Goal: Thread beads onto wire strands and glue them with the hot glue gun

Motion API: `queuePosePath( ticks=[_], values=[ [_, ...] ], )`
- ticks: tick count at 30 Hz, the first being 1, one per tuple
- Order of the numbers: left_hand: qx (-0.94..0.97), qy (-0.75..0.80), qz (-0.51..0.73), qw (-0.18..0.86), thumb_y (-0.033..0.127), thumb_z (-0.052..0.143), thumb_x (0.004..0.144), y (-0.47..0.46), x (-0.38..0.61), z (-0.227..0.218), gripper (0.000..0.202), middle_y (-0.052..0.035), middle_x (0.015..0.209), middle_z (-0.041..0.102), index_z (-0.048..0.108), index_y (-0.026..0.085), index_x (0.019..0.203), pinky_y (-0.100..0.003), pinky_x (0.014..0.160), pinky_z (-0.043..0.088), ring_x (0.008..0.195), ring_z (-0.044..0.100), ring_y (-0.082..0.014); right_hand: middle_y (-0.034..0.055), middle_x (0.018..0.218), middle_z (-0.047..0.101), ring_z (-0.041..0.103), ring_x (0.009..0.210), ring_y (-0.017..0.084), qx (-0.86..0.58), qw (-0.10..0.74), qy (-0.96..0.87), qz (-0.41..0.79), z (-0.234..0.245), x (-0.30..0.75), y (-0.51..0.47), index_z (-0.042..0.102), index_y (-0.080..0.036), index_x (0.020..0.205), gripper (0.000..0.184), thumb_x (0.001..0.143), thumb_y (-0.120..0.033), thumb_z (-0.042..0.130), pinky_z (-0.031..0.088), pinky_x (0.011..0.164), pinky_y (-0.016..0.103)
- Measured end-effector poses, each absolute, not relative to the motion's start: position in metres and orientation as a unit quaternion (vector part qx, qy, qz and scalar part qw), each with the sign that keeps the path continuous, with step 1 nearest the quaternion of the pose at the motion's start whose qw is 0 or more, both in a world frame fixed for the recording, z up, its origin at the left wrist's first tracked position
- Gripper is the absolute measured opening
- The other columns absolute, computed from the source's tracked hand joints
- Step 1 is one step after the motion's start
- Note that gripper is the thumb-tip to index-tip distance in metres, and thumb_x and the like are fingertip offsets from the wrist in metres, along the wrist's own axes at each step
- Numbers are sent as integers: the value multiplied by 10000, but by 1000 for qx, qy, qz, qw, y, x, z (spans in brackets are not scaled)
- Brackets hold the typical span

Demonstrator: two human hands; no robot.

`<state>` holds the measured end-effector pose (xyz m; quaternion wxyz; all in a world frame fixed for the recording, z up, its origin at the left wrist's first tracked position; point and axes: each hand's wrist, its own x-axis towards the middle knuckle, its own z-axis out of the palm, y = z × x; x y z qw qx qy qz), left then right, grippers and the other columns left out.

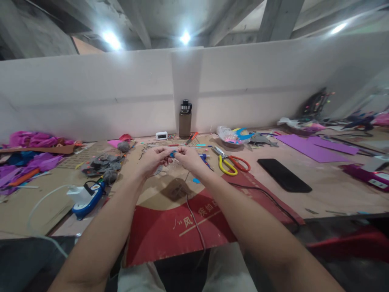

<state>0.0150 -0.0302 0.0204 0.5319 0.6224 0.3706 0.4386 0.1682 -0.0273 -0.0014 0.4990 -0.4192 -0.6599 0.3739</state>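
Note:
Both of my hands meet above the middle of the table, fingers pinched together around a small blue piece. My left hand grips it from the left, and my right hand from the right. Its exact kind is too small to make out. Beneath them lies a red and tan cardboard sheet with printed characters. On that sheet, just below my right hand, rests another blue scrap. A blue glue gun, partly hidden, lies beside my right wrist.
Scissors with red and yellow handles and a black phone lie to the right. A bottle stands at the back. Leftward are a blue power strip, grey scraps and purple material. A dark cord crosses the right side.

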Motion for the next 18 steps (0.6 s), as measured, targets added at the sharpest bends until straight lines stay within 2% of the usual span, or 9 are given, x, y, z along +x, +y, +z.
queuePosePath(
  ticks=[5, 12, 15, 18],
  values=[
    [638, 401, 434, 493, 368, 704, 679, -32, 13, 19, 253, -70, 633, 637, 693, 121, 729, -202, 506, 439, 551, 576, -111, -67, 542, 402, 339, 512, 76, -426, 490, -675, 350, -2, 169, -26, 442, -187, 612, 140, 659, -312, 485, 259, 497, 219],
    [673, 413, 425, 443, 359, 679, 703, -28, 11, 18, 223, -75, 619, 648, 697, 137, 712, -206, 483, 448, 518, 570, -118, -68, 563, 406, 344, 515, 76, -425, 483, -687, 338, -5, 169, -24, 440, -186, 627, 154, 695, -313, 494, 266, 505, 222],
    [675, 430, 433, 415, 372, 653, 724, -26, 9, 17, 238, -74, 599, 644, 698, 138, 728, -193, 448, 413, 478, 540, -105, -61, 604, 451, 384, 543, 88, -422, 488, -688, 332, -8, 168, -23, 525, -176, 767, 178, 742, -351, 503, 290, 528, 223],
    [662, 458, 468, 365, 383, 620, 747, -23, 6, 15, 261, -57, 539, 618, 680, 133, 700, -172, 395, 338, 400, 459, -71, -56, 636, 473, 418, 570, 102, -437, 496, -684, 308, -10, 167, -24, 528, -180, 915, 232, 791, -370, 482, 311, 552, 228]
  ],
)
